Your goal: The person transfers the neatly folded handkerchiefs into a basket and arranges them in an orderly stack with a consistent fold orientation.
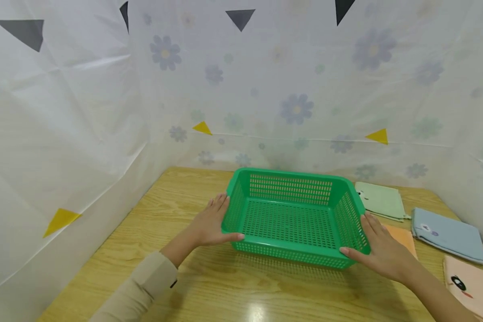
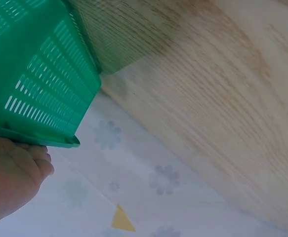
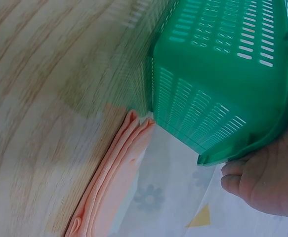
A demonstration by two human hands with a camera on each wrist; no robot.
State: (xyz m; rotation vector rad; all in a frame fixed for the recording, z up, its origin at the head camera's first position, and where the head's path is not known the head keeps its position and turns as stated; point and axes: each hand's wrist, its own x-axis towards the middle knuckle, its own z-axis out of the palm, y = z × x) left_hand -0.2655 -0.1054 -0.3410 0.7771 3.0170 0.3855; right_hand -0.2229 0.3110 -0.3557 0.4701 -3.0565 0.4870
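Note:
A green plastic basket (image 1: 290, 239) with slotted walls and an open top stands between both hands, low at the tabletop; its inside shows only the perforated floor. At its left end, my left hand (image 1: 211, 223) holds the rim, thumb over the front corner and fingers along the outer side. My right hand (image 1: 386, 252) grips the opposite end the same way. Both wrist views show fingertips under the overhanging rim, the left hand (image 2: 13, 170) at one and the right hand (image 3: 267, 180) at the other.
Folded cloths lie right of the basket: an orange one (image 1: 402, 239) partly behind my right hand, a pale green one (image 1: 382, 201), a blue one (image 1: 448, 235) and a pink one (image 1: 472, 286). The wooden table (image 1: 145, 250) is enclosed by a flower-printed white sheet (image 1: 257, 80).

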